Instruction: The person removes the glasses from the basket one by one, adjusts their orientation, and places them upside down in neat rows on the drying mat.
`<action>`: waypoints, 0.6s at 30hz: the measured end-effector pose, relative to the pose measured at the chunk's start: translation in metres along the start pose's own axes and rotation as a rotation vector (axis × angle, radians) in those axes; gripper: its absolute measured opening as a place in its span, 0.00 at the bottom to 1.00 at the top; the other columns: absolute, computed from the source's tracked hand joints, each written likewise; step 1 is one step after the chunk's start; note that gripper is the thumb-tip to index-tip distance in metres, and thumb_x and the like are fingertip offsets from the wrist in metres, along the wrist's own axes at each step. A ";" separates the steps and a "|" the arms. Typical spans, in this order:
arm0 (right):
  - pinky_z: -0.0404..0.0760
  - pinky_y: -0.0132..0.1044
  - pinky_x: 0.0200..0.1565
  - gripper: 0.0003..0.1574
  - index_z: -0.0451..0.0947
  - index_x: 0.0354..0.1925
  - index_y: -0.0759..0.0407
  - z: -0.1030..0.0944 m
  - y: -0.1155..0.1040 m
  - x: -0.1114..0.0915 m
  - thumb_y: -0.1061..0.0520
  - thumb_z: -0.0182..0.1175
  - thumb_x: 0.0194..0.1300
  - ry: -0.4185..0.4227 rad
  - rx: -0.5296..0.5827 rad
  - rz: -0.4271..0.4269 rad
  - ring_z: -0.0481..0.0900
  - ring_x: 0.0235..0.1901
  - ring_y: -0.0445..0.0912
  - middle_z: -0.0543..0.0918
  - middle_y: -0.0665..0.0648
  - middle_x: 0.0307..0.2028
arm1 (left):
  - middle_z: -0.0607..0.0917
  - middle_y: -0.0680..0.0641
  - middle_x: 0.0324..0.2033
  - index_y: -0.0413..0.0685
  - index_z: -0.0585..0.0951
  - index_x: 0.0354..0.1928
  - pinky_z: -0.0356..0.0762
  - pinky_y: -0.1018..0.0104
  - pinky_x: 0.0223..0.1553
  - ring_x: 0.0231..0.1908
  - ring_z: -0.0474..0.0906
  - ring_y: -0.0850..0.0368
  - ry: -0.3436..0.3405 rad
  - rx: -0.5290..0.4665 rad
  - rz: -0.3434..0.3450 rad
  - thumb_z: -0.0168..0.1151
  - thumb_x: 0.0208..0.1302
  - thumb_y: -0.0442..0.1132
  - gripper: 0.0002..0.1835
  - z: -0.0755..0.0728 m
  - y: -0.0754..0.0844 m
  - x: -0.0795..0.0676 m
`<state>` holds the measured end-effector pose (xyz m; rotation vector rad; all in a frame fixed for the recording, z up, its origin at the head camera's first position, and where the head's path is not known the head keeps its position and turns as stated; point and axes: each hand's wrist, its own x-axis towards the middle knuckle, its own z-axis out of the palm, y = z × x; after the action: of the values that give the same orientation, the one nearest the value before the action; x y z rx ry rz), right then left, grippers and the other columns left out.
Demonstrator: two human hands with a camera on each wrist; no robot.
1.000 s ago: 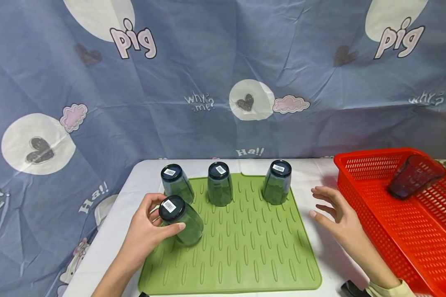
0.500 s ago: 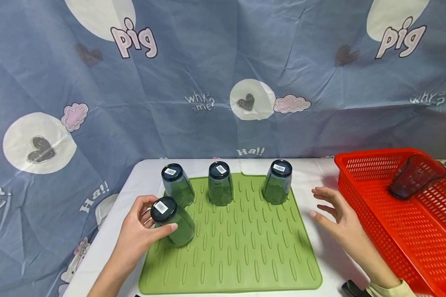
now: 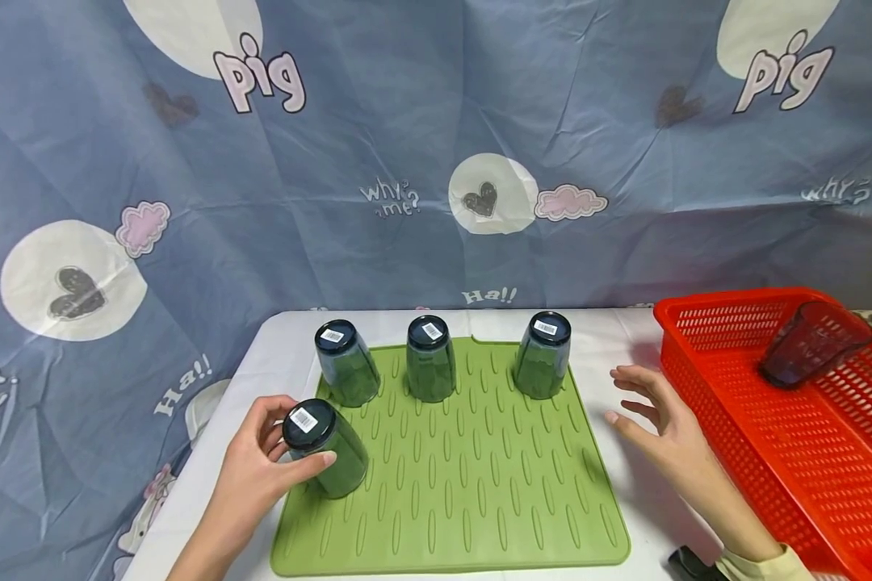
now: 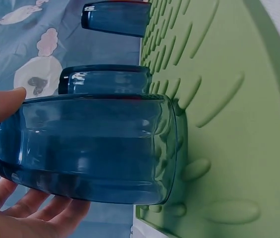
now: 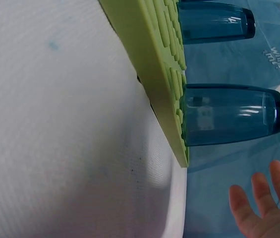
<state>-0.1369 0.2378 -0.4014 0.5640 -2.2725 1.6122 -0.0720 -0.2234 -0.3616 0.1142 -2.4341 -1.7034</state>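
Observation:
My left hand [image 3: 254, 460] grips an upside-down blue glass tumbler [image 4: 90, 148] between thumb and fingers, its rim down at the left side of the green ribbed drying mat [image 3: 480, 484]. A barcode sticker marks its base. Behind it, three more upside-down tumblers stand along the mat's far edge: one at the left [image 3: 350, 367], one near the middle [image 3: 430, 363] and one at the right [image 3: 542, 359]. Beside the mat's right edge, my right hand [image 3: 657, 420] holds nothing, its fingers loosely bent and apart.
A red plastic basket [image 3: 741, 420] stands at the right, with a dark reddish-looking glass [image 3: 807, 347] tilted inside it. White cloth [image 3: 618, 331] covers the table. A blue printed curtain [image 3: 378, 121] hangs right behind the table.
My left hand has moved the tumbler toward the left and nearer to me, away from the tumbler at the back left. The right hand has stayed in place.

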 end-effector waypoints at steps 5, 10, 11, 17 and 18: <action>0.74 0.29 0.54 0.36 0.66 0.64 0.67 0.000 0.001 0.000 0.74 0.65 0.59 -0.006 0.009 0.007 0.72 0.56 0.45 0.74 0.58 0.57 | 0.77 0.43 0.51 0.42 0.67 0.58 0.69 0.82 0.54 0.49 0.78 0.66 -0.010 -0.006 0.003 0.79 0.45 0.30 0.38 0.000 -0.002 -0.004; 0.74 0.29 0.55 0.36 0.66 0.64 0.67 0.000 0.002 -0.001 0.73 0.65 0.59 -0.004 0.001 0.009 0.72 0.56 0.45 0.74 0.58 0.58 | 0.77 0.42 0.51 0.42 0.69 0.57 0.68 0.83 0.54 0.50 0.78 0.66 -0.017 -0.006 0.030 0.79 0.45 0.30 0.38 0.001 -0.004 -0.006; 0.74 0.29 0.54 0.36 0.66 0.64 0.67 0.000 0.002 -0.001 0.74 0.65 0.59 -0.003 0.000 0.007 0.72 0.56 0.45 0.74 0.57 0.58 | 0.77 0.42 0.50 0.41 0.69 0.57 0.68 0.82 0.55 0.50 0.78 0.66 -0.018 -0.007 0.035 0.79 0.45 0.29 0.37 0.001 -0.004 -0.007; 0.74 0.28 0.53 0.35 0.66 0.63 0.68 -0.001 0.001 0.000 0.74 0.64 0.58 0.006 0.001 -0.006 0.73 0.55 0.45 0.74 0.58 0.57 | 0.77 0.43 0.51 0.43 0.68 0.58 0.68 0.82 0.55 0.50 0.77 0.66 -0.028 0.008 0.003 0.79 0.46 0.32 0.38 0.000 -0.003 -0.007; 0.74 0.29 0.53 0.35 0.66 0.63 0.68 -0.001 0.001 0.000 0.75 0.64 0.59 0.007 0.004 -0.007 0.73 0.55 0.46 0.74 0.58 0.57 | 0.77 0.43 0.51 0.44 0.68 0.58 0.68 0.82 0.55 0.50 0.77 0.66 -0.030 0.015 -0.009 0.79 0.47 0.33 0.38 -0.001 -0.003 -0.007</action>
<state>-0.1377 0.2393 -0.4018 0.5665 -2.2605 1.6133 -0.0648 -0.2238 -0.3651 0.1024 -2.4721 -1.7025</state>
